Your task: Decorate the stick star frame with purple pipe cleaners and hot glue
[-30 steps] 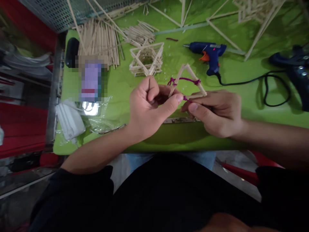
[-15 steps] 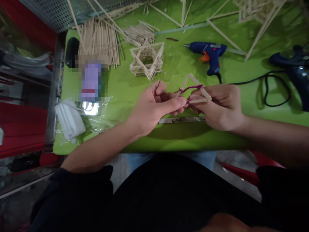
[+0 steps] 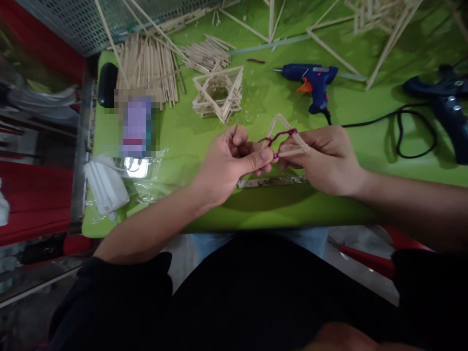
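Between my two hands is a small wooden stick frame (image 3: 300, 142) with purple yarn (image 3: 281, 134) strung across it and wrapped at its sides. My left hand (image 3: 234, 161) pinches the frame's near left corner, thumb on top, where the yarn meets the wood. On the other side my right hand (image 3: 325, 158) grips the frame's right part, its fingers curled beneath. Part of the frame is hidden behind the fingers. Beyond my hands stands a star-shaped stack of glued sticks (image 3: 219, 95).
A blue glue gun (image 3: 314, 78) lies beyond my right hand, its black cord (image 3: 369, 123) trailing right to a dark blue tool (image 3: 446, 102). Loose sticks (image 3: 146, 66) are piled at the back left. A white power bank (image 3: 106, 183) lies left, and a flat strip (image 3: 270, 182) near the front edge.
The whole view has shifted slightly, so the hands and table items appear a little further left. Both hands keep hold of the frame; the yarn between them hangs slightly differently.
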